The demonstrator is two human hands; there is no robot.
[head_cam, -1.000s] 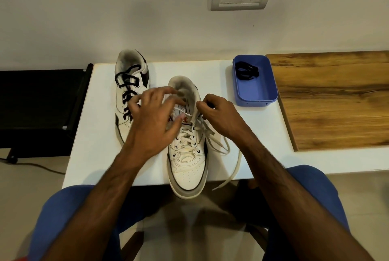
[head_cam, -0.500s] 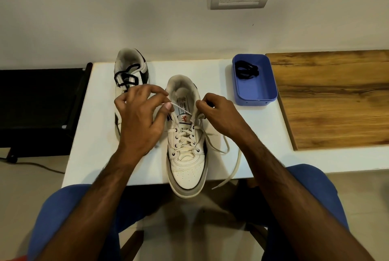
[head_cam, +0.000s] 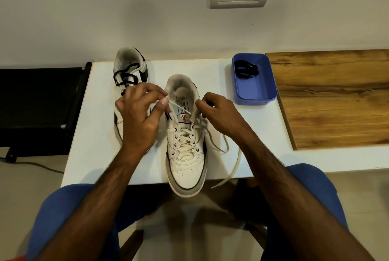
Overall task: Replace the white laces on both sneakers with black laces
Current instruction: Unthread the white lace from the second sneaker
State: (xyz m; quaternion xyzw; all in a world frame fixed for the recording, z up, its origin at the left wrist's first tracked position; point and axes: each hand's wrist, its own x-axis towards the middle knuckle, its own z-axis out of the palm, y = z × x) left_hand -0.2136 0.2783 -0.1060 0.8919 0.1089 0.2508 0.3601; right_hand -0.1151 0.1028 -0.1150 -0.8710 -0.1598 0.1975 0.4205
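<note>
A white sneaker (head_cam: 186,168) with a white lace (head_cam: 226,149) stands mid-table, toe over the front edge. My left hand (head_cam: 140,117) pinches one end of that lace between thumb and fingers and holds it taut across the tongue. My right hand (head_cam: 219,113) grips the shoe's right collar near the top eyelets. The lace's other end trails off the table's front right. Behind my left hand lies the second sneaker (head_cam: 129,71), threaded with a black lace. A coiled black lace (head_cam: 245,69) lies in the blue tray (head_cam: 255,94).
The white table (head_cam: 92,134) meets a wall at the back. A wooden board (head_cam: 334,96) covers its right side next to the tray. A black stand (head_cam: 40,105) sits to the left, lower down. My knees in blue are under the front edge.
My left hand has drawn the white lace end out to the left, away from the tongue, and it is now stretched taut. The right hand stays on the collar.
</note>
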